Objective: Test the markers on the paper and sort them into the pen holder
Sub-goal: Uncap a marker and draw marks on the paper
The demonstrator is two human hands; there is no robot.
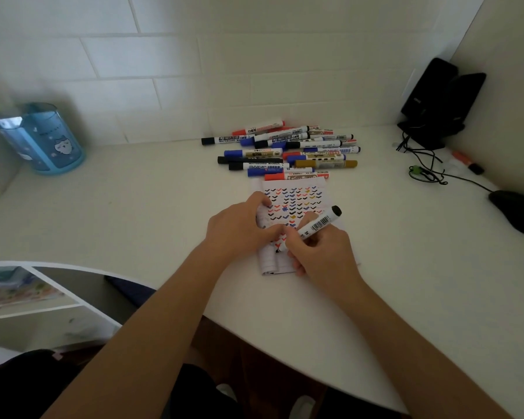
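1. Left hand [239, 228]: rests on the left part of the paper [294, 198], fingers bent with the tips bearing down. Whether they also pinch the paper's lifted edge cannot be told. Judged purpose: to stop the sheet from sliding under the stroke.
2. Right hand [318, 249]: fingers curled tight round the black marker [316, 225] in a writing grip. The tip is down on the lower part of the paper and the black tail end is tilted up and away to the right. This angle puts the nib flat enough to leave a mark.
3. Paper: lies on the white desk [133, 207] just in front of the person, already carrying rows of black, blue, red and gold ticks. The free space is at the near end, which explains the tip's position.
4. Marker pile [285, 149]: lies against the wall, touching the paper's far edge, within short reach.
5. Pen holder [43, 140]: blue, upright, well apart at the far left. No markers show in it, so sorting appears barely begun.
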